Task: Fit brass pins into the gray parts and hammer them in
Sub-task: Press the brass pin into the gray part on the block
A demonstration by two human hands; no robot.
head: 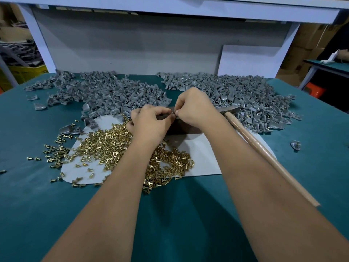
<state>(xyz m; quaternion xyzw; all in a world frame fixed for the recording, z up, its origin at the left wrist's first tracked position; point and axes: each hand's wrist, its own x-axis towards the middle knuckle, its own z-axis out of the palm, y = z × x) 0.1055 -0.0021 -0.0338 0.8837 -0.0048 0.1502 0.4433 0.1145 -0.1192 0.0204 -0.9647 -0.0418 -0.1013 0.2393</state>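
Fingers [171,110] of the left hand [149,122] and of the right hand [194,108] are curled and meet tip to tip at one spot, pinching something small between them; it is too small and too hidden to tell whether it is a pin or a gray part. Both hands hover over a dark metal block [181,127] on a white sheet [204,159]. Brass pins [105,146] lie heaped on the sheet under the left forearm, some scattered onto the green worktop [37,186]. Gray parts sit in two heaps: left heap [105,91] and right heap [245,95], behind the hands. Hammer [264,148] lies just right of the right wrist, head near the right heap, wooden handle pointing toward the person.
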